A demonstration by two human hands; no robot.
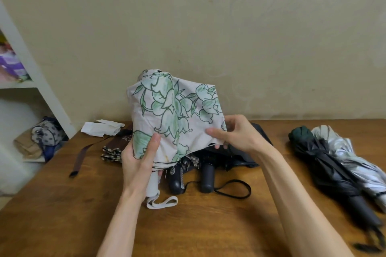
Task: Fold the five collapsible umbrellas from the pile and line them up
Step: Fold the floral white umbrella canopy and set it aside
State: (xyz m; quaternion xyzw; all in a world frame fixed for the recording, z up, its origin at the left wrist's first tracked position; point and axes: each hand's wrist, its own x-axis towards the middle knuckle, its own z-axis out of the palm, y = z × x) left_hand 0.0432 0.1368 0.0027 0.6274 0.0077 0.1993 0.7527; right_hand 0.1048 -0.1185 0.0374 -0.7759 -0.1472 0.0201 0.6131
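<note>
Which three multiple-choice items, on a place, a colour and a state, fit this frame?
1. The silver umbrella lies: A on the table's right; B on its left; C on a shelf.
2. The held umbrella's flowers are: A red; B green; C blue.
3. Its canopy is: A strapped tight; B sleeved; C loose.
A: it lies beside a black umbrella at right. B: green blooms on white. C: cloth hangs loose between the left hand and right hand.
</note>
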